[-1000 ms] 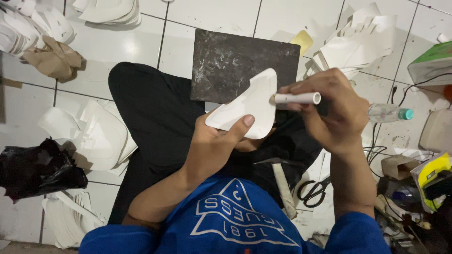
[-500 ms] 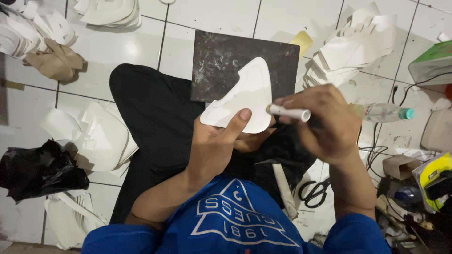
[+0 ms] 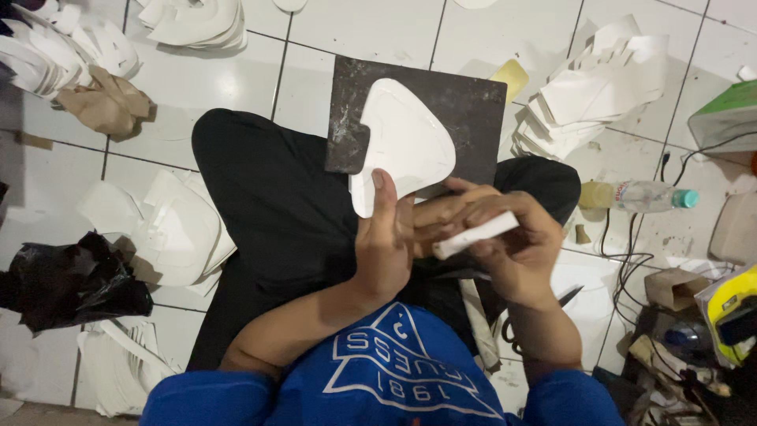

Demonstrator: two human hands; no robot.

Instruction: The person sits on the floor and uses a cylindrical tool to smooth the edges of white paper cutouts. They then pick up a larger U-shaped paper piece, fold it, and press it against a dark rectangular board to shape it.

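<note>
My left hand (image 3: 388, 241) grips a white curved cut-out piece (image 3: 404, 143) by its lower edge, thumb on top, and holds it up over a dark square board (image 3: 473, 106) that rests on my black-trousered legs. My right hand (image 3: 505, 237) is closed around a short white stick-shaped tool (image 3: 475, 234), just below and to the right of the piece. The fingers of both hands touch under the piece.
Stacks of white cut pieces lie at the upper right (image 3: 599, 87), left (image 3: 169, 229) and top left (image 3: 197, 20). A black plastic bag (image 3: 71, 284) sits at left. A plastic bottle (image 3: 639, 196), cables, scissors (image 3: 568, 298) and boxes crowd the right side.
The white piece has turned and risen over the dark board. My right hand with the white tool dropped from the piece's right edge to below it, close to my left hand.
</note>
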